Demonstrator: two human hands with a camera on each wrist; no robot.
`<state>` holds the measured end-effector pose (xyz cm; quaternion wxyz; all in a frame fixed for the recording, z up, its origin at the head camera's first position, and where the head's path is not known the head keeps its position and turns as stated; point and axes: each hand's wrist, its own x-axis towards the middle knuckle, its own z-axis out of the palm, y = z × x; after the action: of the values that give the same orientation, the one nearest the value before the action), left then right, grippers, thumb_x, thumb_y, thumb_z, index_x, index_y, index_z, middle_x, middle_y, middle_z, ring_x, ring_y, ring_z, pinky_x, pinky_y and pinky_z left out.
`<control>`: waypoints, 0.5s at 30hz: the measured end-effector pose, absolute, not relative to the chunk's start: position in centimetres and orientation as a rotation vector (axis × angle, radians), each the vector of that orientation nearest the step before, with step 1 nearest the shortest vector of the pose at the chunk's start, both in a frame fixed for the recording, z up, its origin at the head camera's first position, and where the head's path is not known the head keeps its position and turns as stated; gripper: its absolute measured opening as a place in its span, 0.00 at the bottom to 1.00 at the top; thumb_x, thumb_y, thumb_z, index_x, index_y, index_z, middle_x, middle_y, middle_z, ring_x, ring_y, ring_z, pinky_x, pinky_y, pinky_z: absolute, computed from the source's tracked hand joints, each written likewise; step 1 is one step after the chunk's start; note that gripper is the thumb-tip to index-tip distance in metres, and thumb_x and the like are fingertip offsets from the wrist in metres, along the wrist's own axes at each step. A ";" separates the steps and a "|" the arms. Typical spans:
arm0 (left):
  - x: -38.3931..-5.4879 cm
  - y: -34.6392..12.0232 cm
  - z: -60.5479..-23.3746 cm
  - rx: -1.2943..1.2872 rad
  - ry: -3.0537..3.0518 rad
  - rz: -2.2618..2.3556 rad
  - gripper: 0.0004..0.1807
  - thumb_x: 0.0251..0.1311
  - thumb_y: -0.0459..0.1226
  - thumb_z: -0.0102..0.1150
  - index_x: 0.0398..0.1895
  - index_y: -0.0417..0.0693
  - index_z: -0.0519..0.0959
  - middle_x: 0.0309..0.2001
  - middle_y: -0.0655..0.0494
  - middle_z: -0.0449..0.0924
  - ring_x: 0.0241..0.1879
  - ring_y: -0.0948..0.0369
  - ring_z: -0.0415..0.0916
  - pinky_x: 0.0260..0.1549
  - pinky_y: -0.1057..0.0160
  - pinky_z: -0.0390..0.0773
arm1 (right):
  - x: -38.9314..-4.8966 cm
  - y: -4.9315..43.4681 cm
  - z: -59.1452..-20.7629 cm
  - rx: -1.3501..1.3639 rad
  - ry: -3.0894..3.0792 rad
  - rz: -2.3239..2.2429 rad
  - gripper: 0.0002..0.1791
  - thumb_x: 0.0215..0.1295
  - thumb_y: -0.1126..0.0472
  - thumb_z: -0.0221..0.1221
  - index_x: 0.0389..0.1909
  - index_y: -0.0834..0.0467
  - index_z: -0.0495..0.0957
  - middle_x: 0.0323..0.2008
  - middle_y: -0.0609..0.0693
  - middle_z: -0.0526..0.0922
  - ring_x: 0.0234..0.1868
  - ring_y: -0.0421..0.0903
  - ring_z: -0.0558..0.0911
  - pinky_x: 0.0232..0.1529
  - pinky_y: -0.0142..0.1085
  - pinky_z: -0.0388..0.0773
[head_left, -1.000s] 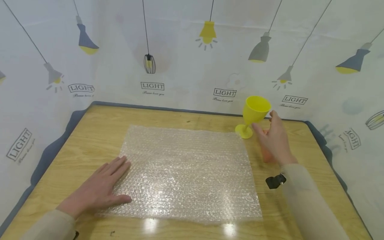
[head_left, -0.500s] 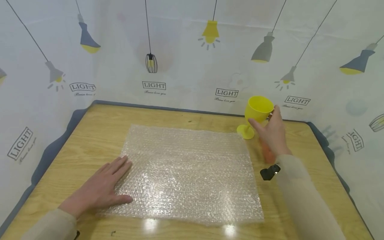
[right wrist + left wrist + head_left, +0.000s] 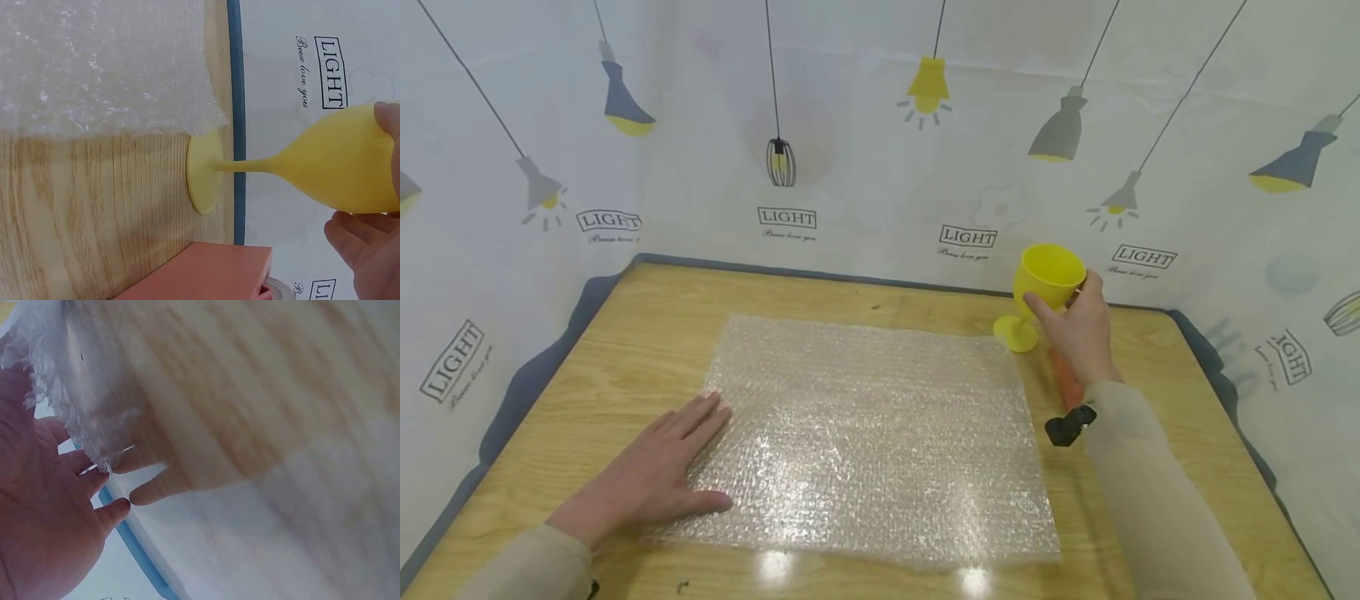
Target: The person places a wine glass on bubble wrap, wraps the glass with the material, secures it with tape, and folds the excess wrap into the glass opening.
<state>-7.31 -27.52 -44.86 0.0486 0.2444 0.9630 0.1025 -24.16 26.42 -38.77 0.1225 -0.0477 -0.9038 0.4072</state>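
Observation:
A yellow goblet (image 3: 1051, 271) stands upright at the back right of the table, its foot at the far right corner of a bubble wrap sheet (image 3: 872, 442). My right hand (image 3: 1082, 329) holds its bowl from the right, thumb on the near side and fingers on the other. In the right wrist view the goblet's foot (image 3: 205, 172) is on the wood, partly covered by the sheet's edge. The sheet lies flat. At its left edge my left hand (image 3: 651, 471) rests with straight fingers, pressing on it. The left wrist view shows that hand (image 3: 56, 500) beside the wrap's crinkled edge.
Beneath my right hand lies a salmon-coloured block (image 3: 1066, 379), partly hidden; a greyish ring (image 3: 281, 287) shows at its end. The wooden table (image 3: 647, 333) meets a printed cloth backdrop (image 3: 865, 150) at the back and sides.
My right hand has moved in to the goblet; its thumb now lies on the bowl, where before it stood apart. The left hand and the bubble wrap have stayed put.

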 end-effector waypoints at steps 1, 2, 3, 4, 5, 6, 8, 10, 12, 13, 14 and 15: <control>-7.3 -27.5 -44.8 0.743 2.934 0.312 0.62 0.55 0.75 0.57 0.79 0.39 0.59 0.80 0.36 0.52 0.77 0.37 0.52 0.73 0.33 0.58 | -24.2 26.4 -38.8 -0.142 -2.634 1.192 0.51 0.68 0.42 0.65 0.77 0.66 0.49 0.72 0.68 0.65 0.72 0.65 0.69 0.72 0.57 0.69; -7.3 -27.5 -44.8 0.741 2.932 0.315 0.62 0.55 0.75 0.57 0.79 0.39 0.59 0.80 0.36 0.52 0.77 0.37 0.52 0.73 0.33 0.58 | -24.2 26.5 -38.9 -0.146 -2.631 1.193 0.51 0.68 0.42 0.65 0.76 0.66 0.49 0.71 0.68 0.65 0.72 0.65 0.70 0.72 0.57 0.69; -7.3 -27.5 -44.8 0.739 2.930 0.317 0.62 0.55 0.75 0.57 0.79 0.39 0.59 0.80 0.36 0.52 0.77 0.37 0.52 0.73 0.34 0.58 | -24.2 26.5 -38.9 -0.150 -2.631 1.191 0.50 0.69 0.42 0.65 0.76 0.66 0.49 0.71 0.68 0.66 0.72 0.65 0.70 0.72 0.57 0.70; -7.3 -27.5 -44.8 0.737 2.927 0.320 0.62 0.55 0.75 0.57 0.79 0.39 0.59 0.80 0.36 0.52 0.77 0.37 0.52 0.73 0.34 0.58 | -24.3 26.5 -38.9 -0.153 -2.632 1.188 0.50 0.69 0.42 0.65 0.76 0.66 0.49 0.71 0.68 0.66 0.72 0.65 0.70 0.72 0.57 0.70; -7.2 -27.5 -44.8 0.736 2.926 0.320 0.62 0.55 0.75 0.57 0.79 0.39 0.59 0.80 0.36 0.52 0.77 0.37 0.52 0.73 0.34 0.57 | -24.3 26.5 -38.9 -0.157 -2.634 1.185 0.50 0.69 0.42 0.65 0.76 0.66 0.50 0.71 0.68 0.66 0.72 0.65 0.70 0.72 0.57 0.70; -7.2 -27.5 -44.8 0.734 2.924 0.321 0.62 0.55 0.75 0.57 0.79 0.39 0.59 0.80 0.36 0.52 0.78 0.37 0.52 0.73 0.34 0.57 | -24.3 26.5 -38.9 -0.160 -2.635 1.180 0.50 0.69 0.43 0.65 0.76 0.66 0.50 0.71 0.68 0.66 0.72 0.65 0.70 0.72 0.57 0.70; -7.2 -27.5 -44.8 0.731 2.923 0.324 0.62 0.55 0.75 0.56 0.79 0.39 0.59 0.80 0.36 0.52 0.78 0.37 0.51 0.73 0.34 0.57 | -24.3 26.5 -38.8 -0.162 -2.633 1.176 0.50 0.69 0.43 0.65 0.76 0.66 0.49 0.71 0.68 0.66 0.72 0.65 0.70 0.71 0.57 0.70; -7.2 -27.5 -44.8 0.732 2.924 0.320 0.62 0.55 0.75 0.56 0.79 0.39 0.59 0.80 0.36 0.52 0.78 0.38 0.51 0.73 0.34 0.57 | -24.3 26.5 -38.7 -0.156 -2.630 1.168 0.50 0.69 0.43 0.65 0.77 0.66 0.49 0.71 0.68 0.66 0.71 0.65 0.70 0.71 0.58 0.70; -7.3 -27.5 -44.9 0.734 2.928 0.319 0.62 0.55 0.75 0.57 0.79 0.39 0.59 0.80 0.36 0.51 0.78 0.38 0.51 0.73 0.34 0.57 | -24.2 26.6 -38.6 -0.144 -2.620 1.163 0.50 0.69 0.43 0.65 0.77 0.65 0.49 0.71 0.67 0.66 0.71 0.64 0.70 0.71 0.58 0.70; -7.3 -27.5 -44.9 0.735 2.928 0.320 0.62 0.56 0.75 0.57 0.79 0.39 0.59 0.80 0.36 0.51 0.78 0.38 0.51 0.74 0.34 0.57 | -24.2 26.6 -38.5 -0.137 -2.616 1.158 0.50 0.69 0.43 0.65 0.77 0.65 0.49 0.71 0.67 0.66 0.71 0.64 0.70 0.71 0.58 0.70; -7.3 -27.5 -45.0 0.736 2.930 0.322 0.62 0.56 0.75 0.57 0.79 0.39 0.59 0.80 0.36 0.51 0.78 0.38 0.51 0.73 0.34 0.57 | -24.2 26.6 -38.5 -0.133 -2.612 1.154 0.49 0.69 0.43 0.65 0.77 0.65 0.50 0.71 0.67 0.66 0.71 0.64 0.70 0.71 0.58 0.70; -7.3 -27.6 -45.0 0.736 2.930 0.322 0.62 0.56 0.75 0.57 0.79 0.39 0.59 0.80 0.36 0.51 0.78 0.38 0.51 0.73 0.34 0.57 | -24.1 26.7 -38.4 -0.131 -2.611 1.145 0.49 0.69 0.43 0.65 0.76 0.65 0.50 0.70 0.67 0.66 0.71 0.64 0.70 0.70 0.58 0.71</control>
<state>-7.28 -27.57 -45.00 0.0519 0.2418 0.9631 0.1059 -24.14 26.69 -38.38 0.1430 -0.0455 -0.9054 0.3971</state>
